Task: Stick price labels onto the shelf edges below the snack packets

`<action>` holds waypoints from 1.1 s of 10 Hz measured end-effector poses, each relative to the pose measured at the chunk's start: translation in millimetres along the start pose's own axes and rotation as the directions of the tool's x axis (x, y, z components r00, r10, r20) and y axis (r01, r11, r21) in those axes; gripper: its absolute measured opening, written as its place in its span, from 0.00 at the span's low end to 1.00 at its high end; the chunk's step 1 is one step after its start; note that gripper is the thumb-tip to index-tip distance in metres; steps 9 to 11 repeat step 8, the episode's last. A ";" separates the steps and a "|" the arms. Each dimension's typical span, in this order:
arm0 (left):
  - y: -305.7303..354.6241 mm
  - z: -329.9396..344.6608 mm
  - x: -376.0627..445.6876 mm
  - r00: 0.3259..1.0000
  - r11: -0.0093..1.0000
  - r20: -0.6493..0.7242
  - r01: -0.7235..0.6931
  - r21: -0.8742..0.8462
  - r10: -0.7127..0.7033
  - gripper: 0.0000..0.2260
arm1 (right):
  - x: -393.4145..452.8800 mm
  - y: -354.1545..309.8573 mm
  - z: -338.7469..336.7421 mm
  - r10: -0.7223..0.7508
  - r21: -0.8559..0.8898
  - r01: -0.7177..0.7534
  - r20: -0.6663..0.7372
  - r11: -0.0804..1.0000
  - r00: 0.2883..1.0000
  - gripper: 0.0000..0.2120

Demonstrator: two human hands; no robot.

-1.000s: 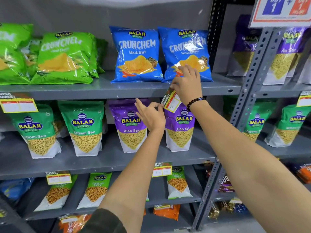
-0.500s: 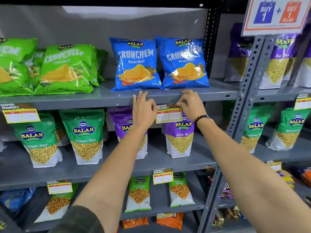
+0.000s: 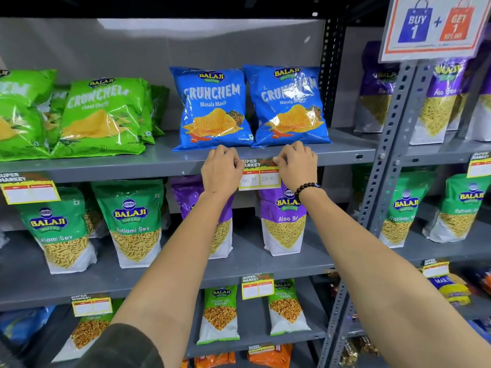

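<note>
A yellow-bordered price label [image 3: 259, 174] marked "40 Rs" and "20 Rs" lies flat against the front edge of the top grey shelf [image 3: 132, 168], just below two blue Crunchem packets [image 3: 212, 107]. My left hand [image 3: 221, 168] presses on the label's left end with curled fingers. My right hand [image 3: 297, 166], with a black bead bracelet at the wrist, pinches the label's upper right corner against the shelf edge. Both hands hide the label's ends.
Green Crunchem packets [image 3: 103, 115] sit at the left of the top shelf. Other labels hang at the far left [image 3: 29, 188], on the middle shelf edge [image 3: 257, 286] and lower left [image 3: 91, 305]. A perforated grey upright [image 3: 382, 176] and a "Buy 1 + Get 1" sign [image 3: 435, 25] stand on the right.
The label went from tilted in my right hand to level on the top shelf edge. Both hands rose and closed in on its two ends.
</note>
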State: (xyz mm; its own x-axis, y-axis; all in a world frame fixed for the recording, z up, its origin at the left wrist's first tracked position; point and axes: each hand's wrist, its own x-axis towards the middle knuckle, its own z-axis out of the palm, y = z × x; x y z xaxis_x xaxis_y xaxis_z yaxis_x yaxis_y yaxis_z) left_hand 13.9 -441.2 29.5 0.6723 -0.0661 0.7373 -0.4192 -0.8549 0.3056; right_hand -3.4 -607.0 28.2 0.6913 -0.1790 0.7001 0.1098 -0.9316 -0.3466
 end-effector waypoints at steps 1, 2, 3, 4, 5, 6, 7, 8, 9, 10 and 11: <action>-0.6 -0.1 2.4 1.000 1.000 -0.003 -0.004 0.022 0.004 0.07 | 2.3 -1.6 0.3 0.002 -0.004 -0.002 -0.001 1.000 1.000 0.10; 1.4 -0.7 3.2 1.000 1.000 -0.003 0.011 0.028 -0.011 0.07 | 3.1 -4.9 -0.9 0.011 -0.014 -0.010 0.005 1.000 1.000 0.10; 3.3 -3.1 4.2 0.998 0.998 0.003 0.060 0.004 -0.060 0.06 | 4.0 -7.4 -3.1 0.045 0.005 -0.045 0.004 0.999 0.999 0.10; 3.9 -5.3 7.4 0.996 0.996 0.031 0.084 -0.022 -0.084 0.13 | 2.8 -9.3 -5.4 0.076 0.074 -0.076 0.004 0.994 0.997 0.16; 5.6 -2.7 11.2 0.991 0.994 0.080 0.101 0.035 -0.103 0.23 | 2.0 -10.9 -2.1 0.068 0.047 -0.068 -0.001 0.997 0.998 0.27; 10.5 -0.3 10.7 0.989 0.988 0.094 0.101 0.119 -0.113 0.24 | -0.8 -14.5 0.2 0.077 -0.020 -0.077 -0.005 0.997 0.997 0.30; 15.5 0.9 12.5 0.987 0.986 0.103 0.112 0.126 -0.125 0.23 | -2.2 -19.2 3.0 0.086 -0.050 -0.086 -0.002 0.995 0.996 0.28; 15.7 -2.3 12.0 0.991 0.988 0.115 0.059 0.139 -0.075 0.25 | -3.4 -27.4 -1.3 0.093 -0.053 -0.092 0.031 0.994 0.995 0.27; 15.7 -2.3 12.0 0.991 0.988 0.115 0.059 0.139 -0.075 0.25 | -3.4 -27.4 -1.3 0.093 -0.053 -0.092 0.031 0.994 0.995 0.27; 15.7 -2.3 12.0 0.991 0.988 0.115 0.059 0.139 -0.075 0.25 | -3.4 -27.4 -1.3 0.093 -0.053 -0.092 0.031 0.994 0.995 0.27; 15.7 -2.3 12.0 0.991 0.988 0.115 0.059 0.139 -0.075 0.25 | -3.4 -27.4 -1.3 0.093 -0.053 -0.092 0.031 0.994 0.995 0.27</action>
